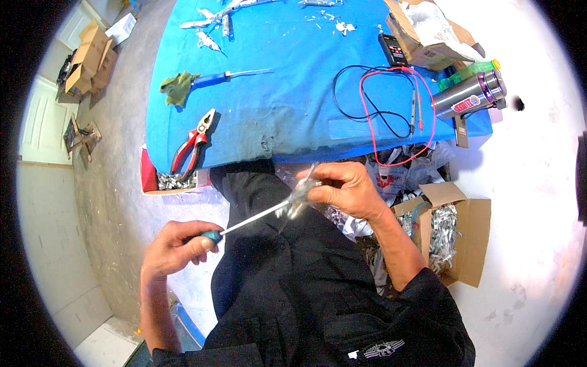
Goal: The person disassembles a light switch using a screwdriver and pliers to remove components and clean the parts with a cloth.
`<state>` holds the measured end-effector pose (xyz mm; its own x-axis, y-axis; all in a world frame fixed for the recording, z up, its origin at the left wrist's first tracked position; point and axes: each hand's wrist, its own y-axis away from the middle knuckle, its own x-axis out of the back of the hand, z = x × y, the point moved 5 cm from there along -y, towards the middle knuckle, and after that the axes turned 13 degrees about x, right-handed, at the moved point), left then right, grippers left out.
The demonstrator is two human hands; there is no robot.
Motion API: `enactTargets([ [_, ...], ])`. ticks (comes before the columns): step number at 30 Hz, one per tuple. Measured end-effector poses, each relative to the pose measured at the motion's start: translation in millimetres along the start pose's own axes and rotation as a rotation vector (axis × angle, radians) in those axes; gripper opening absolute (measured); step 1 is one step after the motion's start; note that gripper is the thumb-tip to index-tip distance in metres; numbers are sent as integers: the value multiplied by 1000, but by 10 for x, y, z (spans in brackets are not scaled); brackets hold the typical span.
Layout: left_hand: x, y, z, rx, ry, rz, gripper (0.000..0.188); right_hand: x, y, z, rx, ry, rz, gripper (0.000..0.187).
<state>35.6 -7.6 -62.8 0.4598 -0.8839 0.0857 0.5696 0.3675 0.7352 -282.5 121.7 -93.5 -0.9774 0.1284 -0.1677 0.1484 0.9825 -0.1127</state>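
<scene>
My left hand [174, 248] is closed round the dark green handle of a screwdriver [254, 217]. Its long metal shaft slants up to the right, and the tip meets a small silvery metal part [298, 199]. That part is pinched between the thumb and fingers of my right hand [345, 189], above my lap. Motion blurs the part, so its exact kind cannot be made out. Red-handled pliers [194, 142] lie at the table's near left edge. Beyond them a blue-handled screwdriver [214, 79] rests beside a crumpled green cloth [177, 89].
Silvery parts [221, 18] lie at the far side of the blue-covered table [275, 55]. At right are a multimeter [392, 50] with red and black leads, a steel flask [468, 95] and an open carton [422, 37]. Below stands a cardboard box [471, 238] of metal pieces; a red box [148, 174] sits left.
</scene>
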Motion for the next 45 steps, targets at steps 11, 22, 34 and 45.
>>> enactTargets([
  [11,-250,119,-46,-127,10,155,36,192,32,477,-66,-207,287,39],
  [22,-544,91,19,-101,-125,346,32,26,57,551,12,-156,419,33],
  [34,-782,92,42,-123,-148,394,32,-157,12,538,124,-168,525,29],
  [45,-1112,-97,-66,-67,149,238,34,-249,-62,588,247,-101,581,37],
])
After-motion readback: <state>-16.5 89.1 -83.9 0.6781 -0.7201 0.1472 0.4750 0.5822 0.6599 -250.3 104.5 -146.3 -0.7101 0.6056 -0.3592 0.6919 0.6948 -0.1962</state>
